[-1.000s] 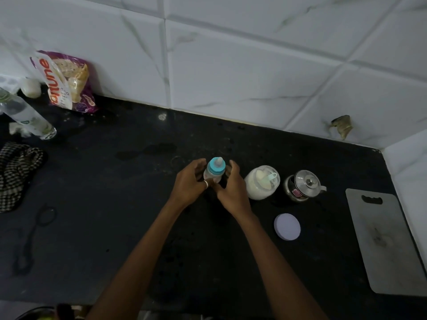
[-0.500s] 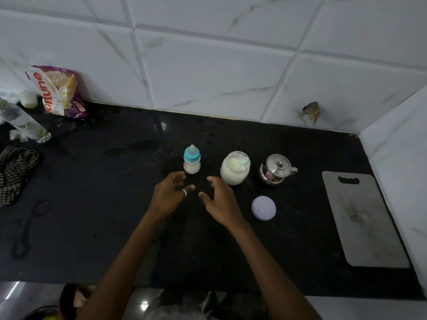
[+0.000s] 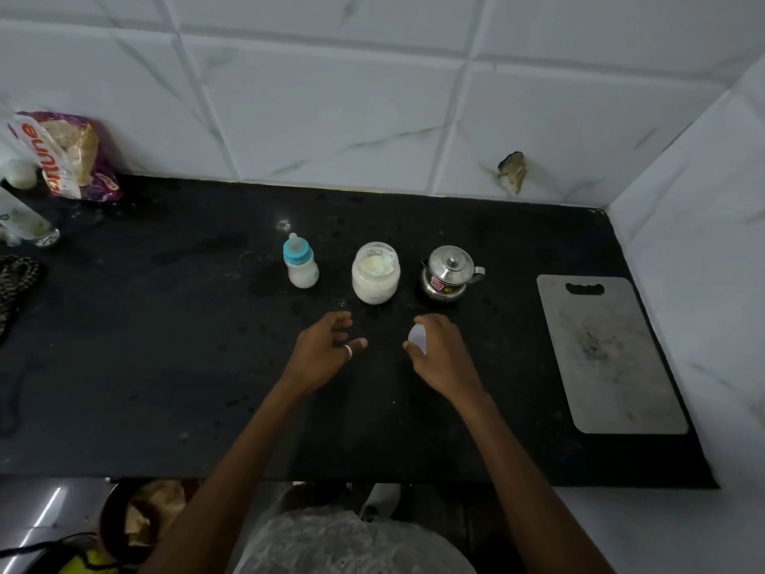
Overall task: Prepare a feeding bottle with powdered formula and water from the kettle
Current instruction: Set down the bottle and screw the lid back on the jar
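Where the black table (image 3: 165, 366) meets the tiled wall, three items stand in a row, apart from one another: the feeding bottle (image 3: 301, 263) at left, upright, long axis vertical, teat and blue collar pointing up, milky contents in its lower half; the open jar of powdered formula (image 3: 376, 273) in the middle, mouth up; the steel kettle (image 3: 449, 274) at right, lid on, a side projection pointing right toward the cutting board (image 3: 608, 354). My left hand (image 3: 327, 350), ring on one finger, hovers just in front of the bottle with fingers spread and loosely curled, holding nothing. My right hand (image 3: 439, 350) is closed around the pale round lid (image 3: 417, 335), in front of the gap between jar and kettle. Bare table lies left of the bottle and all along the near edge. A snack packet (image 3: 68, 157) leans on the wall at far left; a clear bottle (image 3: 25, 225) lies near it.
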Motion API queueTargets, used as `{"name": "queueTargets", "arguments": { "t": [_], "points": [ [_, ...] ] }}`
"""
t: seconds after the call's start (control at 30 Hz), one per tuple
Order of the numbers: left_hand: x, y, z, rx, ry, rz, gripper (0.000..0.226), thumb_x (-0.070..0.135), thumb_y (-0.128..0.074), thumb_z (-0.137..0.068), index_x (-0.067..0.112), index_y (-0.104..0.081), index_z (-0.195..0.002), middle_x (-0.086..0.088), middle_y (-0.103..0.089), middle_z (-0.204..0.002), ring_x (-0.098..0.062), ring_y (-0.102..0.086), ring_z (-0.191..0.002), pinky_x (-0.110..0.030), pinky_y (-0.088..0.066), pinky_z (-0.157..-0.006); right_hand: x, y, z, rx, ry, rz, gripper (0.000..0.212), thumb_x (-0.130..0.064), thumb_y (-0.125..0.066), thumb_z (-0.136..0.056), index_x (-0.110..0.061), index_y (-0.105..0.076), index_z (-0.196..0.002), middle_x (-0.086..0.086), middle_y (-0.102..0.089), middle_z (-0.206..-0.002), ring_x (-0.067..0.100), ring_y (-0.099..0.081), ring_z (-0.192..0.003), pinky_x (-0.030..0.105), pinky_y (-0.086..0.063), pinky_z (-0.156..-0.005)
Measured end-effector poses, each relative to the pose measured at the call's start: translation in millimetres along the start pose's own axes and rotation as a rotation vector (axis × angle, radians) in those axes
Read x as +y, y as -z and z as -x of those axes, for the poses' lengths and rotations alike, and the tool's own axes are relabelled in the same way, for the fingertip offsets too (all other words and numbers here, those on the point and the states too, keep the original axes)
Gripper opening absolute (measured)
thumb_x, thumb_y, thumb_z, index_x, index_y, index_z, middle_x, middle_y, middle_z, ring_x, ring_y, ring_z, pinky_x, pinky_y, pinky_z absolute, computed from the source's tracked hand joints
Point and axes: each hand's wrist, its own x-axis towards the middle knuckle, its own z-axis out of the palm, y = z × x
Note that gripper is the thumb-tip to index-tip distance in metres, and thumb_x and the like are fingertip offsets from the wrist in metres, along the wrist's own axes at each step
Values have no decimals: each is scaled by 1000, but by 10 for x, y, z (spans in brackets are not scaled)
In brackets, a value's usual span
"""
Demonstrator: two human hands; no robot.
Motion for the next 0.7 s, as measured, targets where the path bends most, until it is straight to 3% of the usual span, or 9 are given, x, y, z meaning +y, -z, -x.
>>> {"name": "queueTargets", "arguments": {
  "t": [0.1, 0.27, 0.37, 0.53, 0.7],
  "points": [
    [38, -80, 21, 0, -6, -14, 65, 28, -79, -87, 17, -51, -144, 1, -62, -136, -13, -63, -117, -19, -48, -88, 130, 87, -43, -34, -1, 112, 62, -27, -68, -95, -13, -44, -151, 9, -41, -156, 29, -35, -145, 43, -39, -116],
    [57, -139, 40, 18, 1, -29, 65, 29, -80, -87, 18, -51, -144, 2, -62, -135, -11, -63, -116, -11, -46, -82, 159, 147, -136, -117, 8, 261, 71, -32, -66, -97, -20, -32, -157, 11, -25, -165, 34, -24, -151, 49, -35, -116],
    [45, -144, 66, 34, 9, -30, 65, 29, -80, -86, 17, -51, -144, 2, -63, -134, -12, -63, -115, -16, -48, -86, 163, 139, -184, -178, 18, 320, 76, -31, -68, -95, -25, -28, -159, 12, -20, -168, 35, -19, -153, 52, -32, -116],
    [-1, -140, 86, 52, 22, -34, 65, 29, -81, -86, 16, -53, -143, 1, -64, -133, -12, -64, -114, -9, -45, -80, 203, 49, -241, -296, 1, 348, 84, -33, -72, -92, -31, -24, -161, 12, -12, -170, 37, -12, -154, 55, -33, -116],
    [-35, -138, 79, 41, 25, -29, 66, 29, -80, -86, 16, -51, -144, 1, -63, -135, -13, -63, -116, -13, -47, -84, 214, 4, -266, -320, -13, 357, 81, -24, -71, -94, -31, -26, -161, 11, -15, -168, 36, -20, -150, 50, -39, -114]
  ]
}}
